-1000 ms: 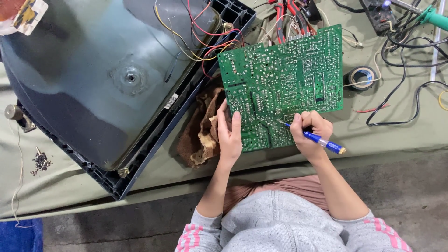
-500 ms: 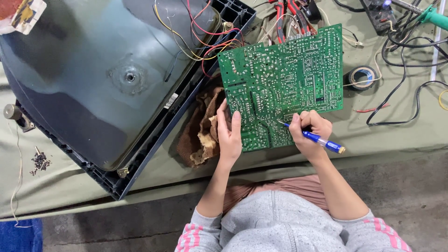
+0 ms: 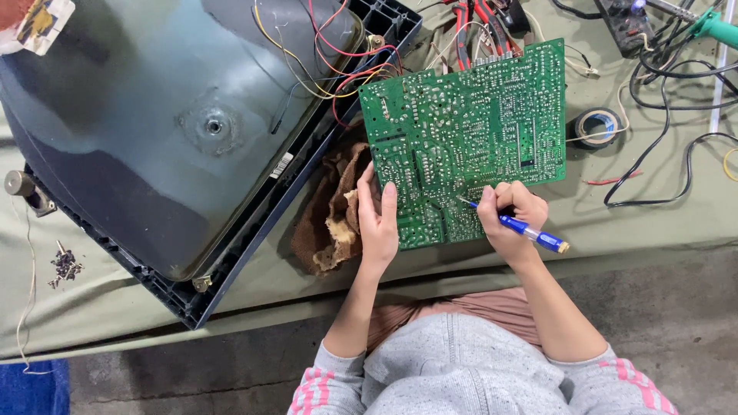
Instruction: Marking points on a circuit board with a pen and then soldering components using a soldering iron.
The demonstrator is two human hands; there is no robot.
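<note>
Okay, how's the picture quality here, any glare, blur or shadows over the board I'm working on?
Head view: even, soft light, sharp across the green circuit board; solder points glint faintly, no washout. The picture tube carries pale hazy reflections. The left hand and the right hand with the blue pen-like tool cast only faint shadows. No motion blur; edges bend slightly.

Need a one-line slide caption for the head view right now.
Left hand steadies a green circuit board while the right hand touches a blue pen-like tool to it.
</note>
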